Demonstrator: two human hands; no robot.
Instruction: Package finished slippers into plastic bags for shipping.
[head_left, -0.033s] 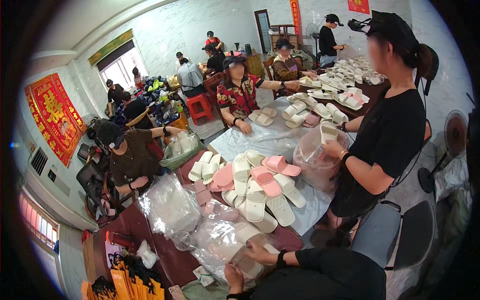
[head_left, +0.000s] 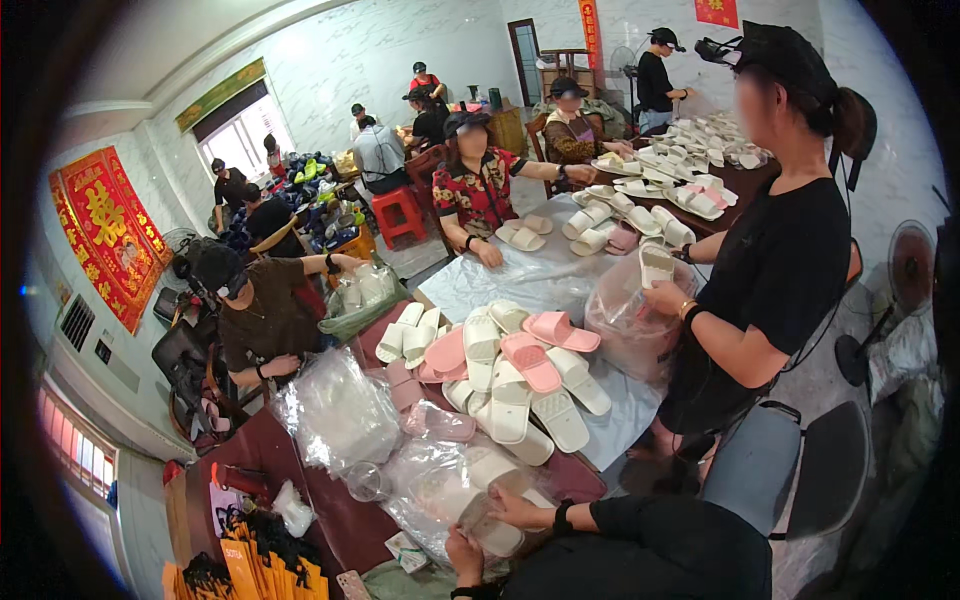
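Note:
At the lower edge, my left hand [head_left: 463, 556] and my right hand [head_left: 515, 510] are both closed on a clear plastic bag. A cream slipper [head_left: 499, 538] lies between them, seemingly inside the bag. The left fingers pinch near one end of it, while the right fingers grip its other side. More cream slippers [head_left: 492, 466] and crumpled clear wrap [head_left: 425, 490] lie just beyond my hands. Past those rises a heap of cream slippers [head_left: 510, 400] mixed with pink slippers [head_left: 530, 362].
Clear plastic bags [head_left: 340, 415] are stacked to the left on the dark red table [head_left: 345, 525]. Orange tags [head_left: 270, 570] with black cords lie at lower left. A co-worker [head_left: 770, 260] stands at right beside a big plastic sack [head_left: 632, 320]; another co-worker [head_left: 480, 190] sits across.

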